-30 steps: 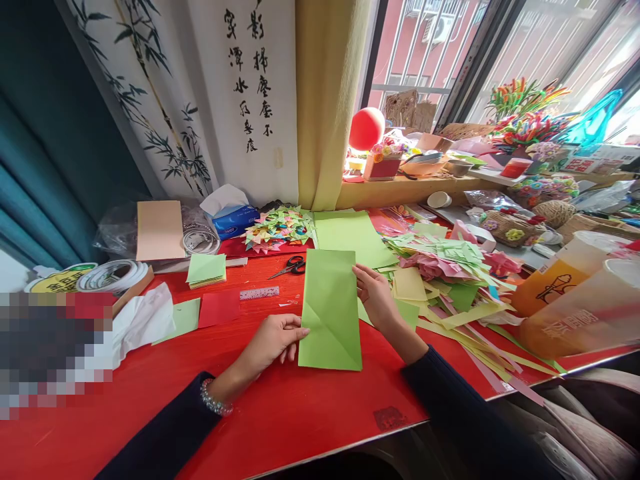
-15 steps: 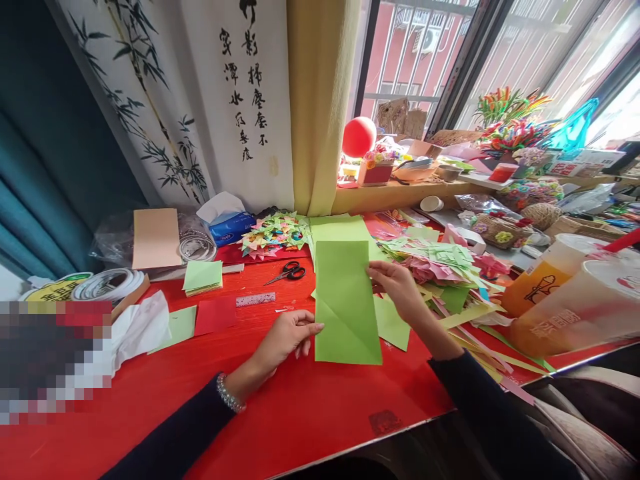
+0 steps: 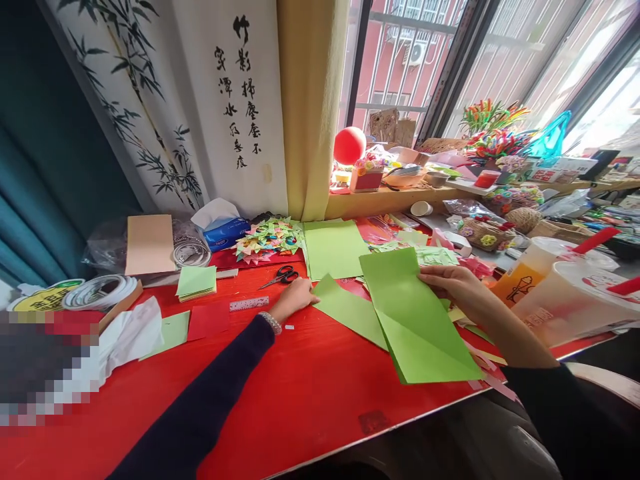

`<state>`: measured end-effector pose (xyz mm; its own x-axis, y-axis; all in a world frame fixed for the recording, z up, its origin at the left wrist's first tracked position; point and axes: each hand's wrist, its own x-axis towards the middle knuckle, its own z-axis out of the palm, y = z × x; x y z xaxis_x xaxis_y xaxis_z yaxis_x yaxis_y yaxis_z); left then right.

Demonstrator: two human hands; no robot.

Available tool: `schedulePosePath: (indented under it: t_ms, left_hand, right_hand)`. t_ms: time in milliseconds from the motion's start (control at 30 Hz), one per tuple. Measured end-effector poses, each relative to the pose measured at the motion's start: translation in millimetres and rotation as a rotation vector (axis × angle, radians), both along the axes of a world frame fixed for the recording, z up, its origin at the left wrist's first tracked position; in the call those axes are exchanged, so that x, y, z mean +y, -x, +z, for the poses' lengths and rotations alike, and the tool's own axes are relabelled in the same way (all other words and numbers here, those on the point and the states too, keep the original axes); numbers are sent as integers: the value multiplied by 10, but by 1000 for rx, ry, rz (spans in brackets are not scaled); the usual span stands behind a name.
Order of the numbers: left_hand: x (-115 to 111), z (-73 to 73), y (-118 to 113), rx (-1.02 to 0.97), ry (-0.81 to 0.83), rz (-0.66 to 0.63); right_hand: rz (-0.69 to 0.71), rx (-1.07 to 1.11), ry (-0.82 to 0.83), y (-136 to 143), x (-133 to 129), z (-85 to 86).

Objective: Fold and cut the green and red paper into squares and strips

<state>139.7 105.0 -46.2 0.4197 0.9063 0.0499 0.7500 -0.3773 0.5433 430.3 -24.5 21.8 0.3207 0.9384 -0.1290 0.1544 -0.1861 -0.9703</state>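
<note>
My right hand (image 3: 453,280) pinches the upper right edge of a bright green sheet of paper (image 3: 415,320), which is creased and held tilted above the table's right part. With its fingers closed at the left corner of a paler green sheet (image 3: 345,307), my left hand (image 3: 295,298) reaches forward over the table. That paler sheet lies partly under the bright green one. Just behind my left hand are black-handled scissors (image 3: 283,275), and a small ruler (image 3: 249,304) lies to its left.
On the red table (image 3: 280,400), a stack of large green paper (image 3: 335,247) lies at the back beside a pile of folded paper pieces (image 3: 270,239). Small green squares (image 3: 197,283) sit to the left. Drink cups (image 3: 580,300) stand at the right edge.
My left hand has let go of the bright green sheet and moved forward to the paler sheet's corner. My right hand has carried the bright green sheet rightward, tilting it.
</note>
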Motion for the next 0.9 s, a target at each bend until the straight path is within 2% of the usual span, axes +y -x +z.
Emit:
schedulePosePath:
  t_ms: [100,233,333,367,433,467,533,633,700,800,900]
  left_hand:
    - [58,242,231,-63,-37,3]
    - [86,780,789,-212,-161,91]
    - [45,1134,1215,-688,-254,209]
    - [20,1212,1326,-859,-255,201]
    - [-44,1281,1470,-1074,-143,181]
    - [-85,1266,1496,-1115,-49,172]
    - [-180,1136,1458,-1090,120,178]
    - [-336,751,1251,-967,250,144]
    - [-414,454,1102,-738,367,71]
    - [-443,98,978,-555,376,41]
    - [-386,-90,973,-454,346,39]
  right_hand:
    - [83,-8,42,49,-20,-32]
    - [245,-19,128,307,33,-177]
    - [413,-59,126,667,168,-370]
    - [460,-94,107,800,231,-441]
    - [509,-146,63,1055,373,-580]
    - [528,-155,51,1167,443,-644]
    - [562,-160,28,1345,565,-751]
    - [592,-154,-9,1488,668,-846]
    - [586,-141,-23,1521,682,-866]
    - [568,-109,-23,1531,662,-846]
    - [561,-59,-7,1527,631,-802]
